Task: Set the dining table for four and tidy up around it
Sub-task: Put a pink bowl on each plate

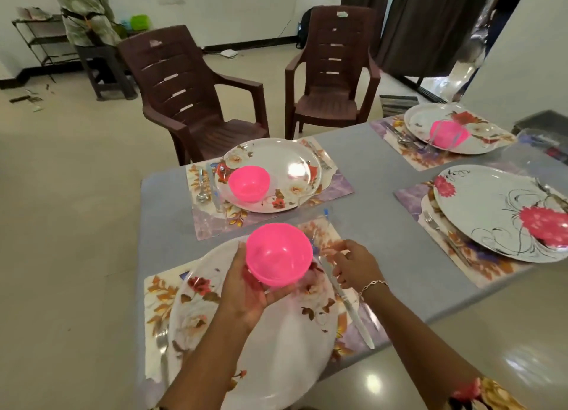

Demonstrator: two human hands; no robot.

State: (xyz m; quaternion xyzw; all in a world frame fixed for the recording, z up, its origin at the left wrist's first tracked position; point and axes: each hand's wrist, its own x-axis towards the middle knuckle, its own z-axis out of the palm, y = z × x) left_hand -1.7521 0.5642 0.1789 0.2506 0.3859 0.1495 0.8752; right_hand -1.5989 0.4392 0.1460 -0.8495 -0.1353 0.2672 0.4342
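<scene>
My left hand [246, 290] holds a pink plastic bowl [279, 254] from below, a little above the floral plate [215, 326] on the nearest placemat. My right hand [353, 266] hovers at the plate's right rim, its fingers curled over the upper end of a table knife [353, 314]. A clear glass [319, 234] stands just left of those fingertips; whether they grip the knife or the glass is unclear. A fork [162, 345] lies to the left of the plate.
Three more settings lie on the grey table [378, 176]: a plate with a pink bowl [249, 183], another with a pink bowl [447, 133], and a bowl-less plate [491, 213]. Two brown chairs [196, 102] stand beyond. A person [86, 13] stands by a rack.
</scene>
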